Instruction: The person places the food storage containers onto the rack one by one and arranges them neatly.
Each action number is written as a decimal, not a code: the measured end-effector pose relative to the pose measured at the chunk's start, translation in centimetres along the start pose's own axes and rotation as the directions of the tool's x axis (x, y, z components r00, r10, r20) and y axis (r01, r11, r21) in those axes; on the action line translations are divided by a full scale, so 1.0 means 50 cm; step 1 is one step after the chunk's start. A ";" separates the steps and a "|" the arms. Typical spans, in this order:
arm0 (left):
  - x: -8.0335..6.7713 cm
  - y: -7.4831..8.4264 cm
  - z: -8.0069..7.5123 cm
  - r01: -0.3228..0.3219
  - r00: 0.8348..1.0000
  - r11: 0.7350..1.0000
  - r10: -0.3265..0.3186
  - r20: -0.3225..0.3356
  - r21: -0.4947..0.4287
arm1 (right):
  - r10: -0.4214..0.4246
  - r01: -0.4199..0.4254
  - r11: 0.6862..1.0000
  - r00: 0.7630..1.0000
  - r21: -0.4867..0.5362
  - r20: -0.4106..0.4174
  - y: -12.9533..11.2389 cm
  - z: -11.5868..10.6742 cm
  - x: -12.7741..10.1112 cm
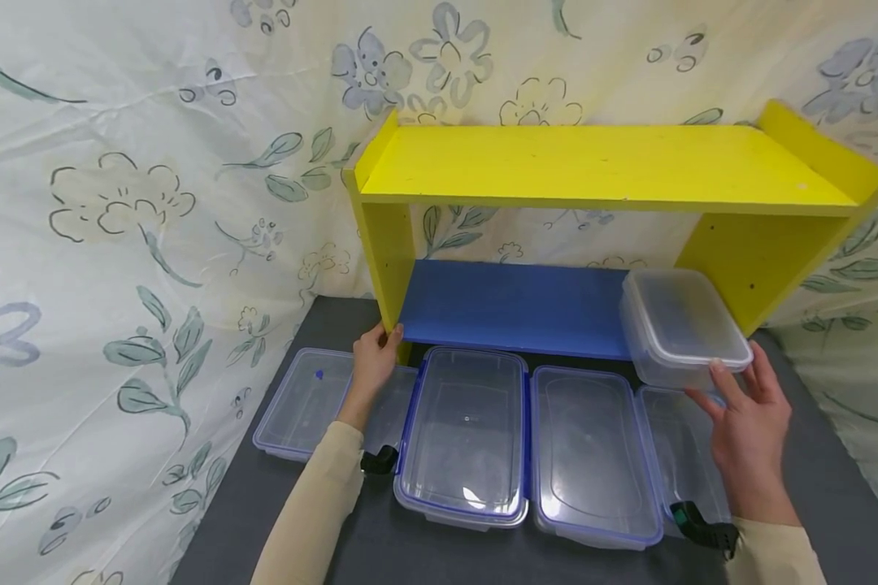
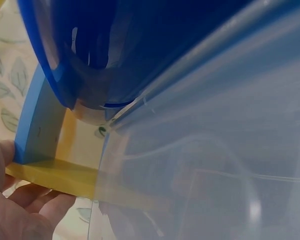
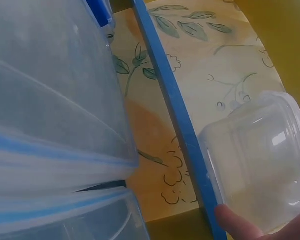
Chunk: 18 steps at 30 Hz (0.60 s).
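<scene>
Tub (image 1: 680, 325) in right hand (image 1: 749, 422), on shelf (image 1: 512, 309) right end. Four containers (image 1: 468, 431) left of grip, below shelf front. Left hand (image 1: 373, 357) on shelf's left post.

Blue lower shelf (image 1: 512, 305): left and middle are free, you can pass in there under the yellow top board (image 1: 600, 166). Right end is blocked by the clear square container (image 1: 680, 325). Near approach is crowded: four lidded containers in a row (image 1: 468, 431) right in front of the shelf. Fabric walls close in left and far.
</scene>
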State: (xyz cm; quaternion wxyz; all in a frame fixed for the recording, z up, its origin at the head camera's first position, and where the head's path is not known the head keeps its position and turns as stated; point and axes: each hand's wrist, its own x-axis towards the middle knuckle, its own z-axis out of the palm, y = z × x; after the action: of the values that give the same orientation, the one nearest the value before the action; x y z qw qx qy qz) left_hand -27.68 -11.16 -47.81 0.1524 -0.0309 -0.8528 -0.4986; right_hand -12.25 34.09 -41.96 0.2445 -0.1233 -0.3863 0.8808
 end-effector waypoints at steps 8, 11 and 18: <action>0.003 -0.003 0.001 -0.016 1.000 1.000 0.016 -0.014 0.000 | -0.014 0.011 0.999 0.997 -0.046 -0.070 0.004 0.020 0.012; 0.002 -0.003 0.002 -0.008 1.000 1.000 0.008 -0.010 -0.003 | -0.027 0.020 0.997 0.995 -0.076 -0.093 0.009 0.027 0.014; -0.002 0.005 0.000 0.004 1.000 1.000 -0.004 -0.004 0.008 | -0.032 0.017 0.992 0.992 -0.125 -0.121 0.015 0.036 0.019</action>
State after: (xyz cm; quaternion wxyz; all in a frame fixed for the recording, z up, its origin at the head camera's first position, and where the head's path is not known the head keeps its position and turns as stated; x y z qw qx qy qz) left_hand -27.51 -11.03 -47.61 0.1533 -0.0274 -0.8546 -0.4954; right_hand -14.05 33.03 -41.31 0.2704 -0.1876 -0.4258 0.8428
